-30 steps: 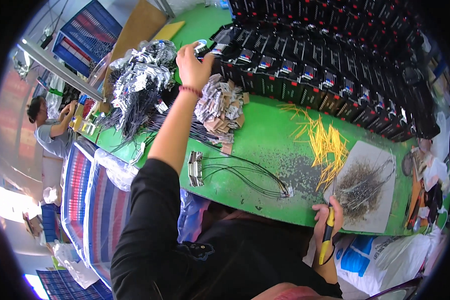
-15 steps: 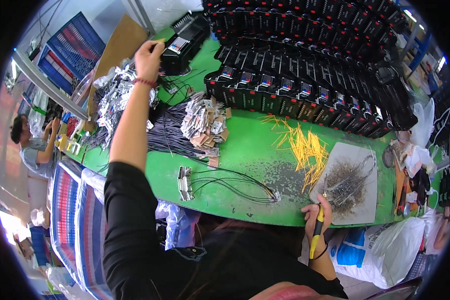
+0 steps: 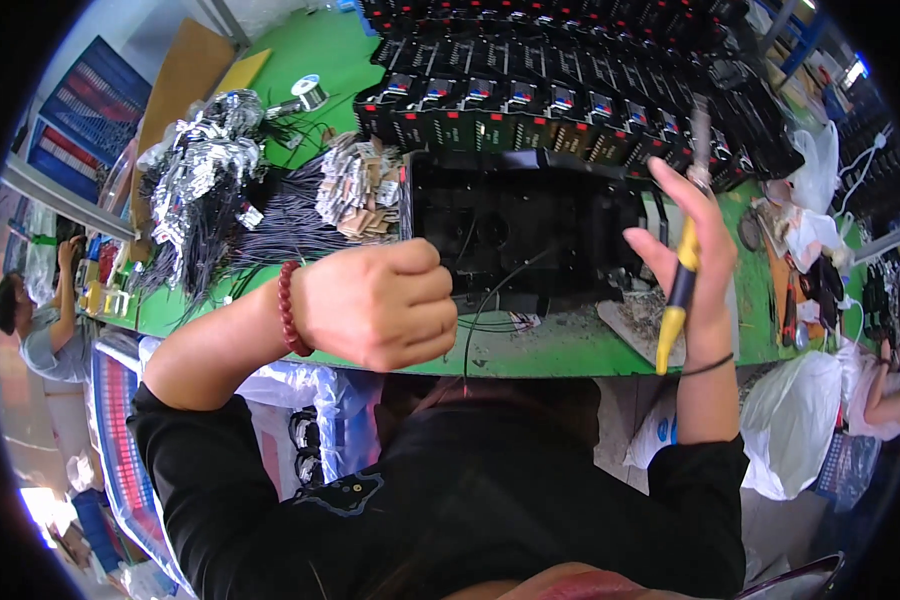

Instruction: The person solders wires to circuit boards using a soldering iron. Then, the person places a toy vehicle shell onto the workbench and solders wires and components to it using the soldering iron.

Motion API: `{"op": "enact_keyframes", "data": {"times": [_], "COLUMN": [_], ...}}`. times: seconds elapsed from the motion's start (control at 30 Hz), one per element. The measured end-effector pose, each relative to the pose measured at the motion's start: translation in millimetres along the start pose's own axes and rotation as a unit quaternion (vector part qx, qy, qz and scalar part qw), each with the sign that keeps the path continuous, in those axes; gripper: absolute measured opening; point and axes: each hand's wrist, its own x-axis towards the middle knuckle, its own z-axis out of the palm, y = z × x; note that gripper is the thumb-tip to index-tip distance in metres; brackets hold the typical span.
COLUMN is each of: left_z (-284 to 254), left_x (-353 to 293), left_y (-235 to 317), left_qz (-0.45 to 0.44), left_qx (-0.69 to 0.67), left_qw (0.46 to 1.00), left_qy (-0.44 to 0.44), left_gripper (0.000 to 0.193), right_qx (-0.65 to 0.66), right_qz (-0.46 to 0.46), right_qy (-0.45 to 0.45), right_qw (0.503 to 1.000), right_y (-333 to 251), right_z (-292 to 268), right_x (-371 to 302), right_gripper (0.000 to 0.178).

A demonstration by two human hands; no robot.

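Observation:
My left hand (image 3: pixel 375 305) is closed in a fist on the lower left edge of a large black box-shaped unit (image 3: pixel 525 225), which is lifted in front of me over the green table (image 3: pixel 560 350). A thin black wire (image 3: pixel 473 335) hangs down from the unit. My right hand (image 3: pixel 695 245) is at the unit's right side with fingers spread, and a yellow-handled soldering tool (image 3: pixel 678 300) is pinched in it, tip upward. A red bead bracelet sits on my left wrist.
Rows of similar black units (image 3: pixel 570 95) fill the table's back. Bundles of black wires with tan tags (image 3: pixel 355 190) and silver-wrapped bundles (image 3: pixel 205 160) lie at the left, beside a solder spool (image 3: pixel 311 92). A person (image 3: pixel 40 325) sits far left. White bags (image 3: pixel 795 425) stand at the right.
My left hand reached to the far left back of the table, took a black unit and brought it close in front of me. My right hand rose with the yellow tool to the unit's side.

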Motion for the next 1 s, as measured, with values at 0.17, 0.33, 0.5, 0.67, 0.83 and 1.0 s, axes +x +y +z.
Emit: {"op": "enact_keyframes", "data": {"times": [0.17,0.33,0.5,0.67,0.83,1.0], "left_z": [22,25,83,99,122,154], "left_x": [10,21,49,42,36,38], "left_y": [10,19,22,43,61,86], "left_qz": [0.053,-0.31,-0.519,-0.48,-0.459,-0.489], "left_qx": [-0.008,-0.189,-0.108,-0.09,-0.093,-0.183], "left_qw": [0.996,0.923,0.845,0.835,0.852,0.837], "left_qy": [0.074,-0.131,-0.07,0.254,0.236,0.165], "left_gripper": [0.012,0.062,0.044,0.018,0.034,0.045], "right_qx": [-0.07,-0.194,-0.206,-0.201,-0.102,-0.103], "right_qz": [-0.062,-0.073,-0.094,-0.103,-0.173,-0.211], "right_qy": [-0.103,-0.119,-0.137,-0.026,0.051,0.031], "right_qw": [0.99,0.971,0.964,0.974,0.978,0.972], "right_y": [13,-20,-44,-4,43,56], "right_z": [-2,2,19,32,86,116], "right_x": [-3,-28,-28,-38,-19,-26], "right_gripper": [0.034,0.026,0.032,0.046,0.031,0.023]}}
